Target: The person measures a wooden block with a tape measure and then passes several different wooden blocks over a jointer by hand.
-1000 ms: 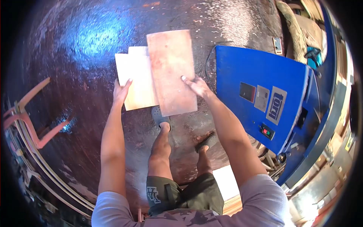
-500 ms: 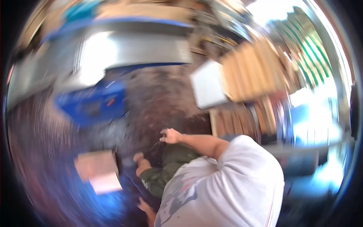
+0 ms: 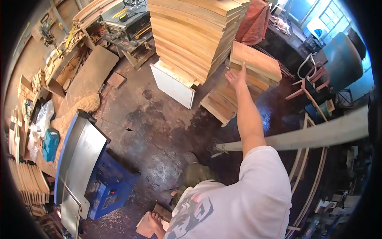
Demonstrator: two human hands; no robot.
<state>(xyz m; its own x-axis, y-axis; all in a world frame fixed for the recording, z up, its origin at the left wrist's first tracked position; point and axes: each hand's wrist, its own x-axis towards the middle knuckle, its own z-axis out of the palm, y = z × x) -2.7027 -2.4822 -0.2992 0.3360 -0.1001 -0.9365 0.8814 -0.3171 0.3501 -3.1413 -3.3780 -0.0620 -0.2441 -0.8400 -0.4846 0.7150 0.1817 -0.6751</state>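
My right hand reaches out over a low stack of thick wooden boards, its fingers spread and nothing visible in them. The hand overlaps the stack's near edge in this view. Beside it rises a tall pile of planed planks, with a white panel along its lower front. My left hand hangs low near my body, fingers apart. It overlaps a pale wooden block lower down, by a browner piece.
A blue planing machine with a long metal bed stands at left. Sawdust and a teal case lie behind it. A pale beam crosses at right, below a pink chair and a large drum.
My view has swung round, with the planing machine now lower left and the plank pile at the top. My right arm has stretched out from near my legs to over the boards.
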